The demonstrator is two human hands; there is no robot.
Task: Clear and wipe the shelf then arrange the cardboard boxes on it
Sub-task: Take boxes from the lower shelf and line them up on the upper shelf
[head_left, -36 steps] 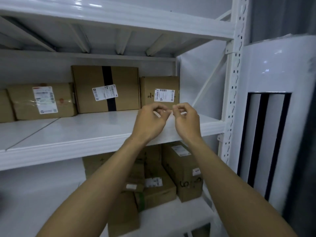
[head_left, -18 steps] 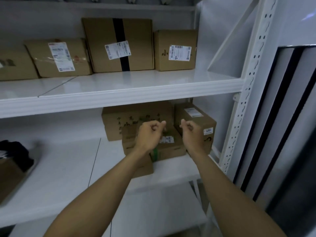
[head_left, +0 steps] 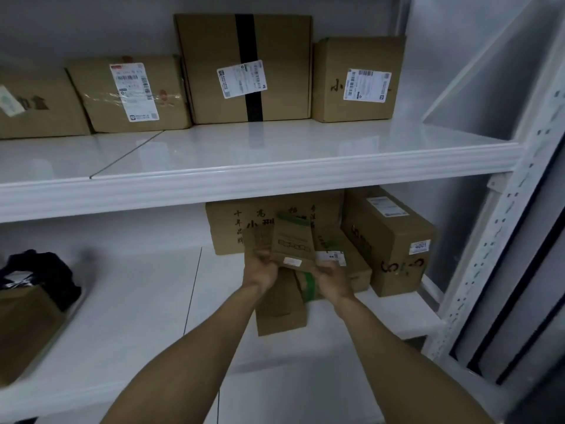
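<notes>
The white metal shelf (head_left: 244, 185) is smooth and shiny. It has lots of bare room in front, and its left end is cut off. Four brown cardboard boxes (head_left: 244, 68) stand along its back. On the lower shelf (head_left: 137, 301) a pile of boxes (head_left: 388, 240) sits at the right, its top hidden. In front of the pile is a small box (head_left: 292, 243), blurry and held up. The left hand (head_left: 260, 270) and right hand (head_left: 333, 276) grip its bottom corners with curled fingers.
</notes>
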